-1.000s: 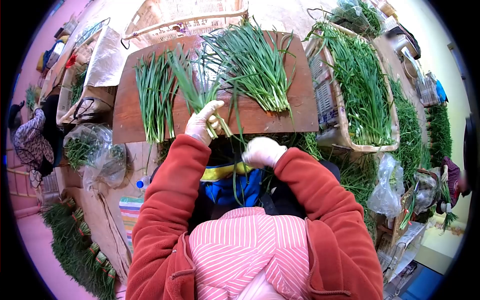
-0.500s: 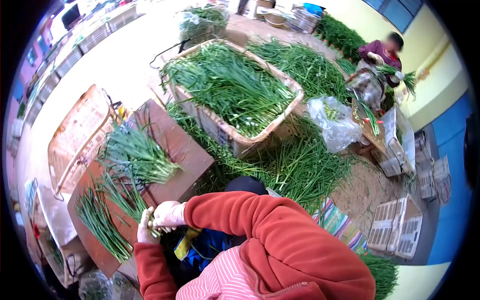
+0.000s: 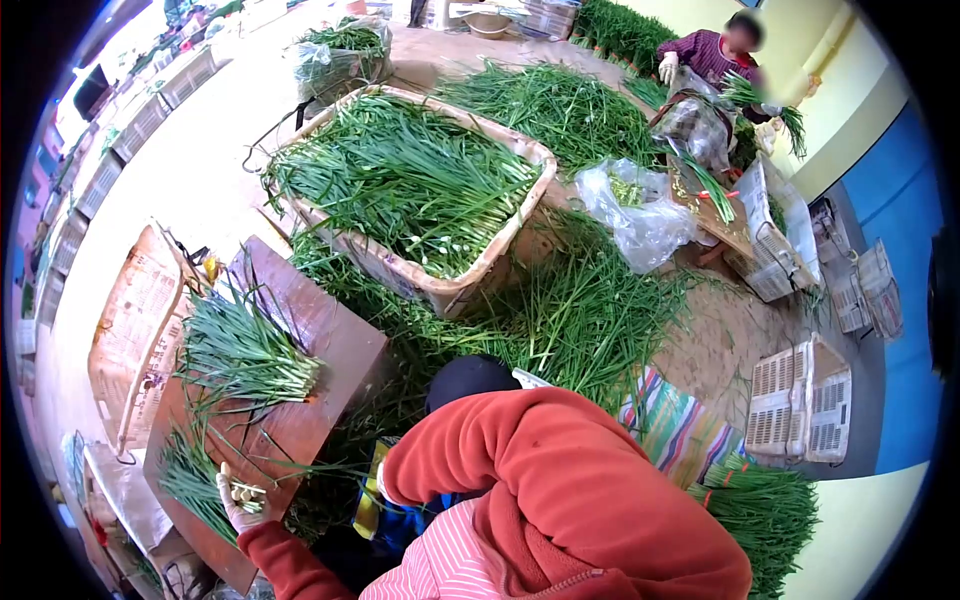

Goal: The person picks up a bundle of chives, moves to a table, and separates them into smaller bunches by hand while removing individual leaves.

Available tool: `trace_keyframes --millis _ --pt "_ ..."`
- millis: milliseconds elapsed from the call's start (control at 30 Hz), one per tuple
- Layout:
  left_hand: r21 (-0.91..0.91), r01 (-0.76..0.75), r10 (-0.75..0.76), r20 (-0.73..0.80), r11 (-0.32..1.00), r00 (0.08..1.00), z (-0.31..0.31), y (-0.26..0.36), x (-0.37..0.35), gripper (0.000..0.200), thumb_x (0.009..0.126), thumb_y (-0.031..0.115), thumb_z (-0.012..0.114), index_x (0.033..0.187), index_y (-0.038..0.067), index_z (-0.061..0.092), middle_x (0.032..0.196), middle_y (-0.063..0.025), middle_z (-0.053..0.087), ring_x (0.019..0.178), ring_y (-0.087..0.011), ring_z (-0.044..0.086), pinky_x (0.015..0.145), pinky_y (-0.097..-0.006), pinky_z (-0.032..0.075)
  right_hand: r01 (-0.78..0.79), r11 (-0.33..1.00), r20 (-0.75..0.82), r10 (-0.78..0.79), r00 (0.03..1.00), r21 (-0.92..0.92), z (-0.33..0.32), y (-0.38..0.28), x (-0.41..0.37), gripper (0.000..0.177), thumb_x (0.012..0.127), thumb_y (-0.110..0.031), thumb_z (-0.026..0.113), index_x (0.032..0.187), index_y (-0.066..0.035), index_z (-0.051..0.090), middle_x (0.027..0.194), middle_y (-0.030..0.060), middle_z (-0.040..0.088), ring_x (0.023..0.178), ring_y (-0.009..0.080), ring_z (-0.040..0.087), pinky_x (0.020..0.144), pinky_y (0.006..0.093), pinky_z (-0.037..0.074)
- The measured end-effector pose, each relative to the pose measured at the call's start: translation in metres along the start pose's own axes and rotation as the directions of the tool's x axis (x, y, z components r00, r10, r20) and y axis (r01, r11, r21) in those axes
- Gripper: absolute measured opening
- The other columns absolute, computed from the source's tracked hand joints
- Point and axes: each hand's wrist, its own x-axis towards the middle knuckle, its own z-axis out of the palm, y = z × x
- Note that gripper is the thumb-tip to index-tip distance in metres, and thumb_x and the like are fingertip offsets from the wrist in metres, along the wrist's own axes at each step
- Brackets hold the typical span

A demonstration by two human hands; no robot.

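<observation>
My left hand (image 3: 243, 505) is at the near left part of a brown board, closed around the pale stem ends of a bunch of garlic chives (image 3: 190, 482). The leaves of that bunch point away to the left on the board (image 3: 345, 345). Farther up the board lies a larger loose pile of garlic chives (image 3: 245, 350), white ends to the right. My right hand (image 3: 381, 482) is mostly hidden beyond its red sleeve, close to my lap; its fingers do not show. A few thin green stalks (image 3: 315, 467) stretch from the board toward it.
A big crate (image 3: 450, 288) heaped with chives stands ahead, with loose chives (image 3: 600, 310) over the floor around it. Another person (image 3: 705, 50) sits at the upper right, holding chives. White baskets (image 3: 785, 400) stand right; tied bundles (image 3: 755, 520) lie near my right side.
My hands have separated. The left moved down and left over the board with the bunch; the right drew back toward my lap, behind the sleeve. The view has shifted slightly.
</observation>
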Motion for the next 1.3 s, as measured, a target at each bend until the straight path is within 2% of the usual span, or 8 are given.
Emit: trace_keyframes --millis 133,233,433,667,833,1100,1200,1300 --pt "0.038 0.122 -0.126 0.141 0.992 0.982 -0.011 -0.020 0.002 0.027 0.087 0.028 0.059 0.108 0.011 0.060 0.050 0.0107 0.040 0.038 -0.0022 0.032 0.037 -0.0189 0.033 -0.166 0.982 -0.463 0.190 0.866 0.092 -0.043 0.032 -0.009 0.034 0.078 -0.037 0.052 0.077 -0.008 0.068 0.074 0.0122 0.065 0.071 0.0318 0.062 0.062 0.0422 0.048" --pt "0.012 0.266 -0.262 0.217 0.964 0.940 0.001 -0.052 -0.013 0.029 0.087 0.028 0.058 0.108 0.008 0.058 0.051 0.0093 0.038 0.041 -0.0030 0.034 0.040 -0.0198 0.030 0.094 0.906 -0.711 0.257 0.654 0.413 -0.084 0.014 -0.048 0.053 0.083 -0.052 0.044 0.084 -0.004 0.066 0.077 0.0178 0.063 0.078 0.0340 0.062 0.070 0.0441 0.046" --pt "0.215 0.299 -0.330 0.125 0.930 0.936 -0.021 -0.095 -0.005 0.043 0.089 0.042 0.048 0.117 0.009 0.049 0.113 -0.0076 0.056 0.069 -0.0257 0.059 0.055 -0.0335 0.049 0.103 0.731 -0.393 0.238 0.888 0.675 -0.077 0.000 -0.038 0.051 0.083 -0.052 0.049 0.076 -0.003 0.062 0.059 0.0049 0.062 0.055 0.0186 0.061 0.058 0.0318 0.049" --pt "0.278 0.249 -0.360 0.493 0.928 0.792 0.007 -0.075 -0.039 0.041 0.089 0.042 0.047 0.115 0.009 0.049 0.114 -0.0119 0.056 0.066 -0.0283 0.058 0.041 -0.0365 0.045 0.243 0.757 -0.498 0.124 0.858 0.607 -0.055 0.014 0.027 0.042 0.083 -0.042 0.054 0.076 -0.002 0.063 0.060 0.0043 0.061 0.054 0.0159 0.061 0.055 0.0278 0.049" --pt "0.201 0.270 -0.330 0.390 0.942 0.860 0.002 -0.071 -0.034 0.035 0.090 0.038 0.050 0.110 0.010 0.056 0.117 -0.0108 0.056 0.101 -0.0282 0.054 0.088 -0.0458 0.043 0.109 0.751 -0.266 0.091 0.960 0.651 -0.080 -0.003 -0.030 0.032 0.083 -0.035 0.053 0.076 -0.005 0.063 0.066 0.0036 0.064 0.061 0.0175 0.063 0.057 0.0304 0.050" --pt "0.179 0.223 -0.283 0.469 0.958 0.837 -0.003 -0.075 -0.029 0.029 0.089 0.035 0.052 0.106 0.013 0.059 0.112 -0.0071 0.060 0.101 -0.0268 0.054 0.085 -0.0462 0.045 0.135 0.589 -0.187 0.028 0.982 0.797 -0.072 -0.002 -0.031 0.029 0.088 -0.021 0.044 0.087 0.001 0.063 0.077 0.0107 0.068 0.064 0.0219 0.066 0.058 0.0307 0.055" --pt "0.080 0.154 -0.165 0.148 0.985 0.975 0.035 -0.059 -0.047 0.038 0.089 0.028 0.052 0.122 0.010 0.050 0.088 0.0035 0.060 0.080 -0.0135 0.054 0.077 -0.0337 0.045 0.231 0.483 -0.145 -0.209 0.967 0.844 -0.069 0.008 -0.029 0.021 0.087 -0.018 0.048 0.086 0.001 0.057 0.070 0.0080 0.064 0.058 0.0178 0.063 0.053 0.0303 0.053" --pt "-0.017 0.082 -0.067 0.429 0.996 0.901 0.022 -0.033 -0.030 0.043 0.089 0.024 0.052 0.128 0.007 0.043 0.066 0.0073 0.036 0.058 -0.0063 0.035 0.060 -0.0243 0.034 0.209 0.843 -0.146 -0.156 0.977 0.495 -0.073 0.011 -0.036 0.023 0.083 -0.024 0.052 0.088 -0.003 0.060 0.072 0.0071 0.065 0.069 0.0196 0.064 0.060 0.0346 0.050"
